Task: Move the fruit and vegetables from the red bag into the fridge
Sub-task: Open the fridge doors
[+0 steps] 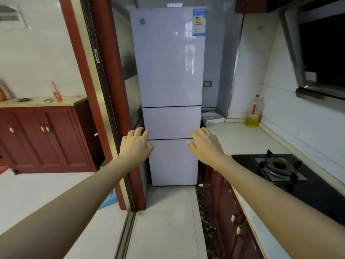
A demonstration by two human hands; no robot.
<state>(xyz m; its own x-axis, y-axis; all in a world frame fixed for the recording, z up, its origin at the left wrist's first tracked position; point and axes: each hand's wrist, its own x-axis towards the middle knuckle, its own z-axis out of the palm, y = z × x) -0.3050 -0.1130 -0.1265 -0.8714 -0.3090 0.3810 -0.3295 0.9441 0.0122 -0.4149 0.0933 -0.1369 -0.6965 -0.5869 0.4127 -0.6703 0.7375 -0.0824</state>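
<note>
Fridge (169,71): tall, pale and glossy, three doors stacked, all shut. It stands at the far end of the narrow kitchen aisle, straight ahead of you, with a blue energy label (199,22) at the upper right corner of its top door.

Left hand (135,146): your arm is stretched forward, back of the hand up, fingers spread and slightly curled, holding nothing. In the picture it overlaps the fridge's left edge at the seam between the middle and bottom doors; whether it touches the fridge you cannot tell.

Right hand (204,144): also stretched forward, palm down, fingers apart and loosely extended, holding nothing. It sits over the right side of the same seam; contact cannot be judged.

Counter (240,139): pale, runs along your right, next to the fridge.

Gas hob (280,169): black, set into the counter, near your right forearm.

Oil bottle (254,112): clear plastic with a red cap, yellow oil low inside, upright at the back of the counter against the tiled wall.

Range hood (317,53): dark, slanted, on the wall above the hob.

Red cabinet (43,137): on your left beyond the red door frame (110,90), with small items on its top.

Red bag, fruit and vegetables: not in sight from here.
</note>
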